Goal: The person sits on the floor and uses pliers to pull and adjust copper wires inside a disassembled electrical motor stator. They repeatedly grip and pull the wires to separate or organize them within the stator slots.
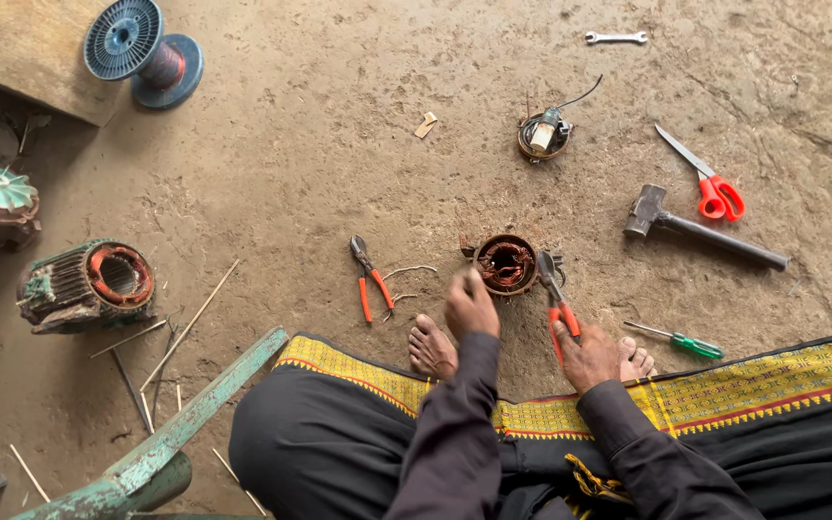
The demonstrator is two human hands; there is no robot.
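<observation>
A small round motor stator (pixel 506 265) with copper windings sits on the dirt floor in front of my bare feet. My right hand (pixel 589 356) grips red-handled pliers (pixel 555 299), whose jaws reach the stator's right rim. My left hand (pixel 471 303) hovers just left of the stator, fingers bunched and blurred; whether it pinches a wire I cannot tell. A second pair of red-handled pliers (pixel 370 277) lies on the floor to the left, beside loose wire scraps.
A hammer (pixel 700 231), red scissors (pixel 710 183), a green screwdriver (pixel 681 339), a spanner (pixel 616 38) and a small motor part (pixel 544 135) lie around. At left are a larger stator (pixel 89 286), a wire spool (pixel 142 53) and a green metal frame (pixel 175 433).
</observation>
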